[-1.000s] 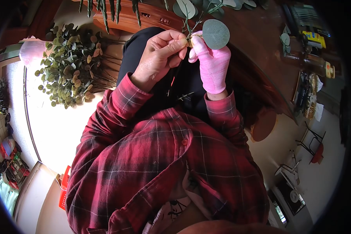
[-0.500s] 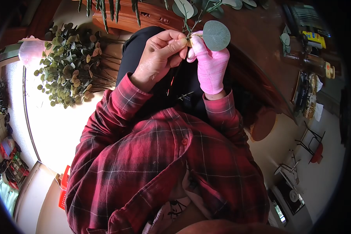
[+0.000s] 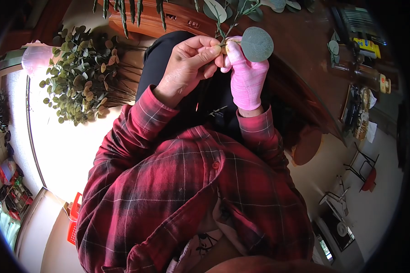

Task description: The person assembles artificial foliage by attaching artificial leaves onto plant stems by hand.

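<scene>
In the upper middle of the head view, my bare left hand [image 3: 185, 68] pinches a eucalyptus stem [image 3: 223, 38] between thumb and fingertips. Right beside it, my right hand [image 3: 248, 82], in a pink knitted glove, is closed on the same stem with its thumb uppermost. One large round grey-green leaf [image 3: 257, 44] stands out over the gloved fingers. More eucalyptus leaves [image 3: 216, 10] spread upward from the stem to the frame's top edge. The fingertips hide the exact spot where the two hands meet on the stem.
A big bunch of leafy branches [image 3: 82, 77] lies at the left. Dark green strands [image 3: 139, 16] hang at the top, before a reddish wooden drawer front [image 3: 182, 19]. On the dark table [image 3: 300, 50] at right are bottles [image 3: 369, 76] and a yellow container [image 3: 366, 47]. A red basket [image 3: 73, 225] sits lower left.
Both hands and the eucalyptus stem have shifted very slightly to the right in the view. The grip of each hand looks the same.
</scene>
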A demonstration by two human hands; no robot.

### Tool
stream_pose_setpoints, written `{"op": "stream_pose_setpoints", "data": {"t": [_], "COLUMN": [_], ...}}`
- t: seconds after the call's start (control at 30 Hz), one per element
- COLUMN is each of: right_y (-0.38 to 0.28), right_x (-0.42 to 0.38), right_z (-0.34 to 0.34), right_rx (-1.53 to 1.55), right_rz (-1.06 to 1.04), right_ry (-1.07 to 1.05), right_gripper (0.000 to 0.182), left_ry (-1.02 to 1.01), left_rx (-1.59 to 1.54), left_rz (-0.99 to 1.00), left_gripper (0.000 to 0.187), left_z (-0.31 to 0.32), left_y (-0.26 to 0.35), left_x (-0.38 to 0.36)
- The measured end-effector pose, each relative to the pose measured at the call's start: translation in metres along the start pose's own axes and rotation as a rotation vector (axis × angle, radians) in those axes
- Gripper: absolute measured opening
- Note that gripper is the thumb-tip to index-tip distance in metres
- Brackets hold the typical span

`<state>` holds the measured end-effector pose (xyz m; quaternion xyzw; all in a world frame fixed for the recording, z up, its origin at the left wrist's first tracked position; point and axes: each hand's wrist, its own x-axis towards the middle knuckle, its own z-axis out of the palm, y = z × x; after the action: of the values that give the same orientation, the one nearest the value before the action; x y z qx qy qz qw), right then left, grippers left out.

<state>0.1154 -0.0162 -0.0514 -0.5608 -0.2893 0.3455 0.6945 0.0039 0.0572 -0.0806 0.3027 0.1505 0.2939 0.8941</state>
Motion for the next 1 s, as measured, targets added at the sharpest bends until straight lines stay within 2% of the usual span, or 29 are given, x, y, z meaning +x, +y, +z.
{"op": "stream_pose_setpoints", "data": {"t": [0.53,1.0], "right_y": [0.0003,-0.0077], "right_x": [-0.0010,0.0029], "right_z": [0.0040,-0.0039], "right_rx": [-0.045,-0.060], "right_rz": [-0.031,-0.017], "right_ry": [0.005,-0.069], "right_gripper": [0.008,0.012], "left_ry": [0.004,-0.042], "left_rx": [0.020,0.007], "left_rz": [0.065,0.010], "left_gripper": [0.010,0.013], "left_z": [-0.0006,-0.0015], "left_y": [-0.0042,0.0008], "left_x": [0.0005,-0.0005]}}
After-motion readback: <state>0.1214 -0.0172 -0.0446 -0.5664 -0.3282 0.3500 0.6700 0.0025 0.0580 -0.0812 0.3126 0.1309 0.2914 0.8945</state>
